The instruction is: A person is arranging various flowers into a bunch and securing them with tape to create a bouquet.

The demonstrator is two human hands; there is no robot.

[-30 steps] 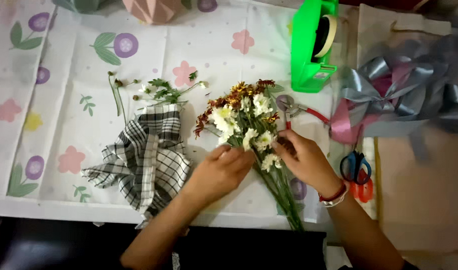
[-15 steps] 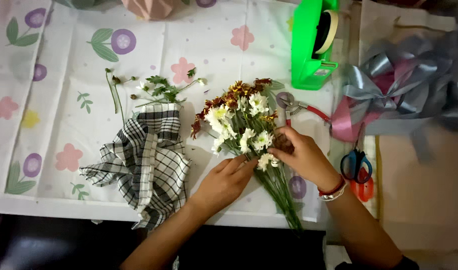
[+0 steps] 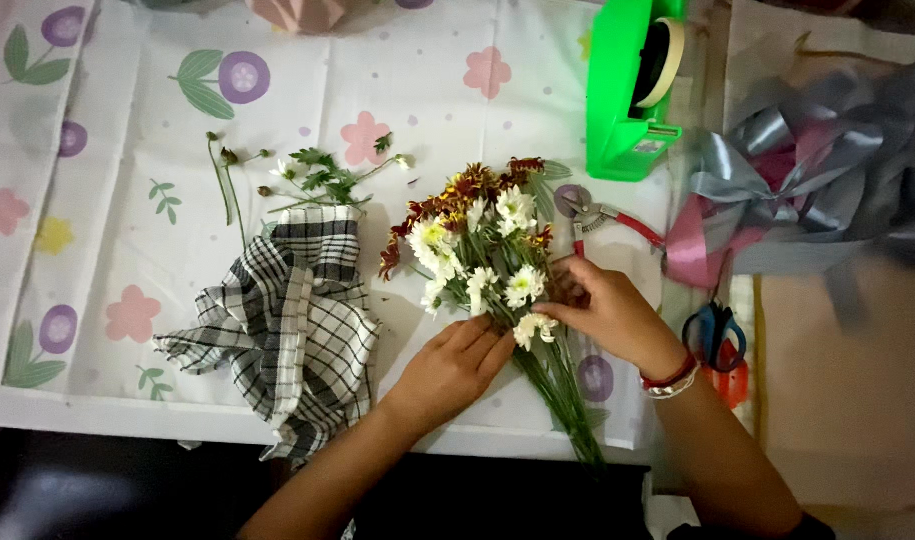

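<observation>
A bunch of white, yellow and dark red flowers lies on the flower-patterned tablecloth, its green stems pointing toward me. My left hand rests flat on the cloth against the left side of the stems, fingers touching the lowest white blooms. From the right, my right hand closes its fingers around the bunch just under the flower heads. A red bracelet circles that wrist.
A black-and-white checked cloth lies crumpled to the left. Cut stems and leaves are scattered above it. Red-handled pliers, a green tape dispenser, grey and pink ribbon and scissors lie to the right.
The bunch has been drawn slightly together. My left hand has slid closer to the stems and my right hand has shifted a little on the flower heads.
</observation>
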